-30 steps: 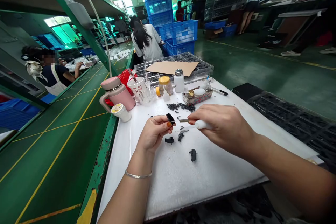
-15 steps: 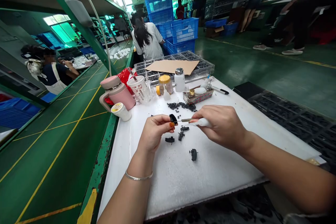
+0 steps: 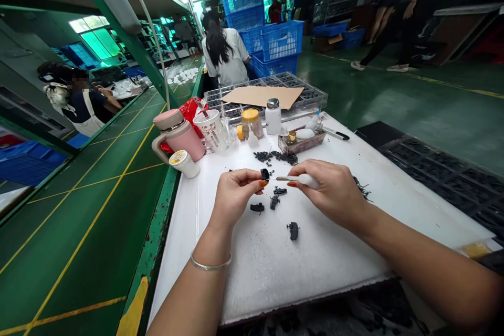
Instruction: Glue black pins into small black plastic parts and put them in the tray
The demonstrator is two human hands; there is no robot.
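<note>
My left hand [image 3: 236,194] pinches a small black plastic part [image 3: 265,174] between thumb and fingertips. My right hand [image 3: 326,191] grips a white-handled tool [image 3: 303,180] with a thin metal shaft, and its tip reaches the black part. Below my hands, several similar black parts, such as one [image 3: 257,208] and another [image 3: 293,230], lie on the white work surface [image 3: 283,268]. Beyond my fingers sits a loose scatter of tiny black pieces [image 3: 274,156]. A tuft of thin black bristles [image 3: 361,189] lies to the right of my right hand.
A pink mug [image 3: 179,136], paper cup [image 3: 208,123], amber jar [image 3: 252,123], white bottle [image 3: 273,116] and small parts box [image 3: 301,142] line the far side. Behind them stands a compartment tray [image 3: 265,97]. A black grid tray [image 3: 444,184] lies right; a co-worker [image 3: 224,47] stands ahead.
The camera has tilted slightly, shifting the scene. My hands have drawn closer together, with the tool still at the black part. The bristle tuft has come into view at the right of my right hand.
</note>
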